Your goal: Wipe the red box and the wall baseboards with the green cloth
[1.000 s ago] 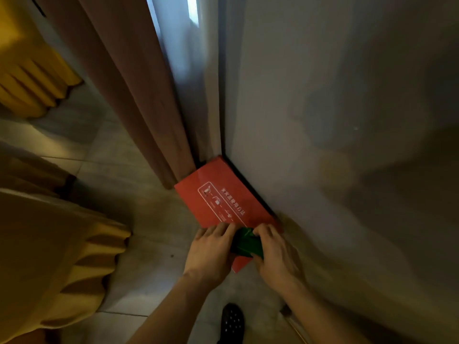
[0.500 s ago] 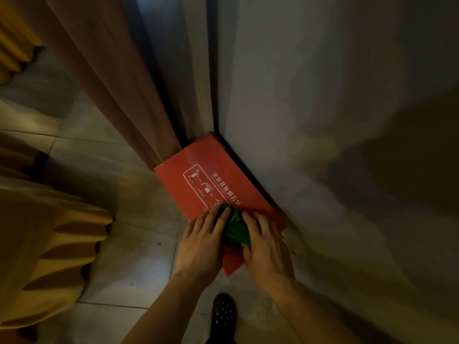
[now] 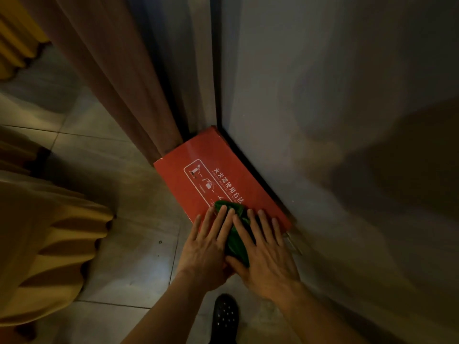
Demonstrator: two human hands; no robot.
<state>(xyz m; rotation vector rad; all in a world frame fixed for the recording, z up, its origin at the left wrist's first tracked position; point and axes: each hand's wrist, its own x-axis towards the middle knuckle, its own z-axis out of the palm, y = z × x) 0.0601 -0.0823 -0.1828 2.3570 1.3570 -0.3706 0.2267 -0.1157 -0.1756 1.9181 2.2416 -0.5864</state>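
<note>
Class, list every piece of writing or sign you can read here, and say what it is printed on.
"灭火器使用方法": white characters on the top of the red box, partly covered by the green cloth.
Smaller white line beside it: too small to read.
White framed pictograms with tiny captions: unreadable.
No other text is visible.

Brown curtain (image 3: 119, 78) at the corner, yellow ribbed upholstery (image 3: 49, 244) on grey floor tiles (image 3: 104, 170), black perforated shoe (image 3: 224, 316)
</note>
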